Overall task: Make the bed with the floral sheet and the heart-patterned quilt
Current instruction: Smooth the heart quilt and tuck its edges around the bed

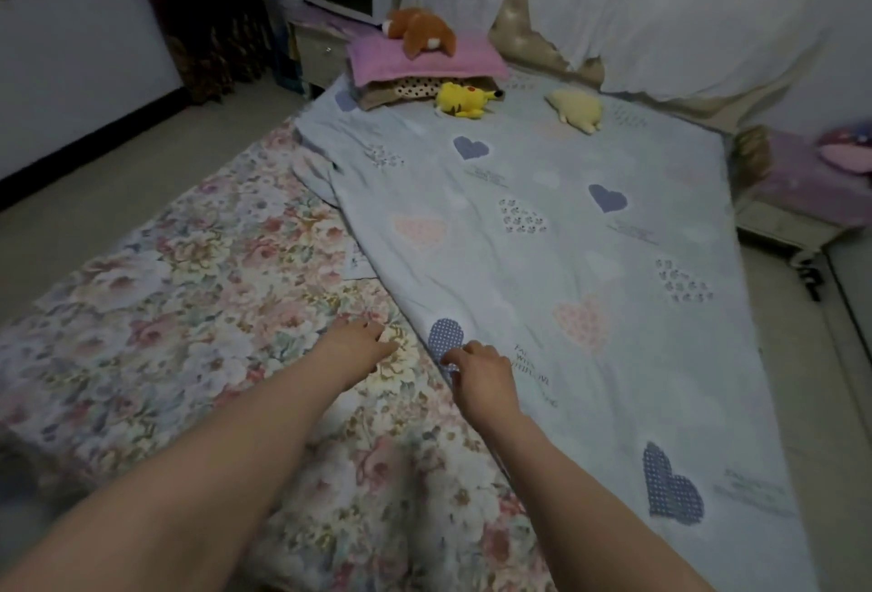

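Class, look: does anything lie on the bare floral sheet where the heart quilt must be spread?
Only the left hand rests on the floral sheet, beside the quilt edge. The yellow plush toy lies on the quilt, not there.

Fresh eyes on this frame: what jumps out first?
The heart-patterned quilt covers only the bed's right side, leaving the floral sheet bare on the left. In the foreground the right hand pinches the quilt's edge; the left hand rests on the sheet. A brown plush toy lies on the pink pillow at the head.
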